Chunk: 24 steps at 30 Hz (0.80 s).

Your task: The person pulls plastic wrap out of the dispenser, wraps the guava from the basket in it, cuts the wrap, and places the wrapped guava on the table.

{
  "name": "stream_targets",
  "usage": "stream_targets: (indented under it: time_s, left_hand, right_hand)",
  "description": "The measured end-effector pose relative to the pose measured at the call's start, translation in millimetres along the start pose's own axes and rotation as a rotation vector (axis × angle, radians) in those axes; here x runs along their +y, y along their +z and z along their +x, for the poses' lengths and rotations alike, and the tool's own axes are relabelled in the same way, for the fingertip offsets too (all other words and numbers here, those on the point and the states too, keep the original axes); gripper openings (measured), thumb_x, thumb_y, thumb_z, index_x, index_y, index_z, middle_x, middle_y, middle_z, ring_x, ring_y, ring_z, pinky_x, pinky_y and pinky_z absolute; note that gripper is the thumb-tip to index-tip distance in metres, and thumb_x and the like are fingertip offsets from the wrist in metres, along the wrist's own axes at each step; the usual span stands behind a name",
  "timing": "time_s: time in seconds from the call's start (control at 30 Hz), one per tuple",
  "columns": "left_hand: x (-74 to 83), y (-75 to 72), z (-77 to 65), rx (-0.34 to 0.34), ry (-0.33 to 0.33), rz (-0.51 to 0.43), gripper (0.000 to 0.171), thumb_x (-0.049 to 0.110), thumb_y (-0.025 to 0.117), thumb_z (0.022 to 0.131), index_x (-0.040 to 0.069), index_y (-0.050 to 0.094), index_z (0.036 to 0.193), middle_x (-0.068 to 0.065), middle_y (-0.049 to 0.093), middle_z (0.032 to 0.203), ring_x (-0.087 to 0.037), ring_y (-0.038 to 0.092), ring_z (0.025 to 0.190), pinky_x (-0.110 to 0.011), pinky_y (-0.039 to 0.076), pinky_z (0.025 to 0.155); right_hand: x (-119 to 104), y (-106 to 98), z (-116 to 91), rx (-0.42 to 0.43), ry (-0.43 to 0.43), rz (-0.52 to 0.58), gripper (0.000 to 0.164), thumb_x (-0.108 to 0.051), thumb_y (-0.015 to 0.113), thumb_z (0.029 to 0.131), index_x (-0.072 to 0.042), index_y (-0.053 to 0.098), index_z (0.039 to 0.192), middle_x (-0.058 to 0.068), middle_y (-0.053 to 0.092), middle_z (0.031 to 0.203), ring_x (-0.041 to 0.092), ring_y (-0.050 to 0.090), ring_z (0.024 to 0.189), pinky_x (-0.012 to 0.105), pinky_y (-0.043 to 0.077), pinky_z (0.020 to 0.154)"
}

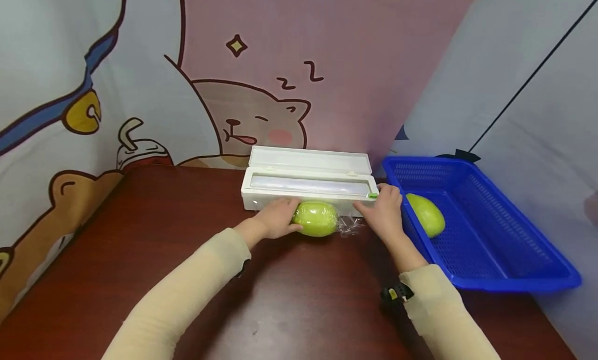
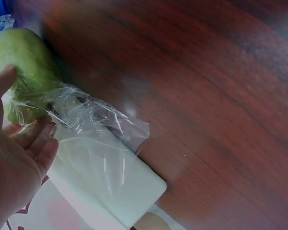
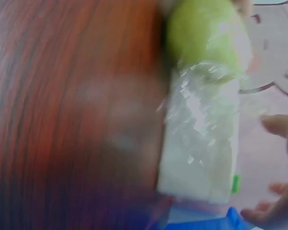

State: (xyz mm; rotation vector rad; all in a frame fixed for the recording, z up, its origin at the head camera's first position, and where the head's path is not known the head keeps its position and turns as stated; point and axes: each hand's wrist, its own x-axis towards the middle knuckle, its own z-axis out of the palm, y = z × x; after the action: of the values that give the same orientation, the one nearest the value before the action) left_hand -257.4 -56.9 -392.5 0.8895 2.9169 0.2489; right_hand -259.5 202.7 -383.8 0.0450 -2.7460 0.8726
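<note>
A green oval fruit (image 1: 316, 218), covered in shiny cling film, sits against the front of a white cling film dispenser box (image 1: 261, 200) whose lid (image 1: 308, 160) stands up. My left hand (image 1: 273, 218) holds the fruit's left end, thumb at the near side. Loose film (image 2: 120, 120) spreads from that end in the left wrist view, and more crumpled film (image 1: 349, 225) sticks out on the right. My right hand (image 1: 388, 209) is at the dispenser's right end, by its green slider (image 1: 372, 195), with fingers spread and nothing gripped.
To the right stands a blue plastic basket (image 1: 514, 283) with another green fruit (image 1: 426, 214) in it. A cartoon-printed cloth (image 1: 350, 90) hangs behind the brown wooden table (image 1: 299, 308).
</note>
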Motion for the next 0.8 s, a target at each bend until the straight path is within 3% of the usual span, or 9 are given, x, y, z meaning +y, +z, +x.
stream_targets:
  time_s: [0.07,0.13,0.2,0.37,0.63,0.8]
  left_hand:
    - [0.3,-1.1,-1.0,0.002,0.002,0.011,0.064,0.043,0.057,0.09,0.004,0.035,0.136,-0.014,0.051,0.133,-0.027,0.046,0.127,-0.037,0.035,0.108]
    - [0.6,-1.1,-1.5,0.001,0.011,0.02,0.064,0.044,0.056,0.091,0.003,0.036,0.136,-0.014,0.051,0.132,-0.028,0.047,0.126,-0.038,0.035,0.108]
    - [0.8,-0.9,-1.5,0.002,0.021,0.026,0.064,0.044,0.056,0.091,0.002,0.036,0.135,-0.014,0.051,0.132,-0.028,0.047,0.126,-0.038,0.035,0.108]
    - [0.1,-3.1,-2.8,0.014,0.033,0.022,0.065,0.043,0.055,0.092,0.001,0.035,0.136,-0.016,0.051,0.134,-0.03,0.046,0.127,-0.04,0.034,0.109]
    - [-13.0,0.6,-11.6,0.054,0.016,0.017,0.065,0.042,0.059,0.089,0.003,0.035,0.136,-0.016,0.052,0.132,-0.03,0.046,0.127,-0.041,0.033,0.109]
    - [-18.2,2.9,-14.2,0.077,0.026,-0.009,0.067,0.043,0.062,0.087,0.004,0.036,0.135,-0.016,0.052,0.132,-0.031,0.045,0.127,-0.042,0.033,0.109]
  right_hand:
    - [5.3,-0.2,5.2,-0.041,0.098,-0.015,0.094,-0.03,0.075,0.077,0.017,0.02,0.136,0.039,0.028,0.134,0.051,0.026,0.127,0.054,0.026,0.109]
    - [12.7,1.1,10.8,-0.122,0.155,-0.008,0.102,-0.03,0.074,0.077,0.018,0.009,0.14,0.041,0.024,0.139,0.052,0.026,0.13,0.055,0.026,0.11]
    - [21.5,3.4,15.5,-0.16,0.161,0.006,0.095,-0.028,0.074,0.078,0.015,0.016,0.14,0.039,0.033,0.137,0.05,0.034,0.128,0.054,0.031,0.107]
    - [37.0,8.8,21.9,-0.126,0.069,-0.011,0.071,-0.021,0.075,0.077,0.008,0.04,0.132,0.032,0.052,0.125,0.044,0.05,0.116,0.053,0.04,0.099]
    - [33.2,16.8,26.0,-0.131,-0.016,-0.06,0.071,-0.022,0.078,0.075,0.007,0.043,0.13,0.031,0.056,0.119,0.044,0.054,0.11,0.053,0.043,0.094]
    - [35.5,17.6,30.2,-0.142,-0.038,-0.078,0.072,-0.02,0.076,0.078,0.001,0.038,0.136,0.026,0.053,0.127,0.041,0.051,0.117,0.052,0.04,0.098]
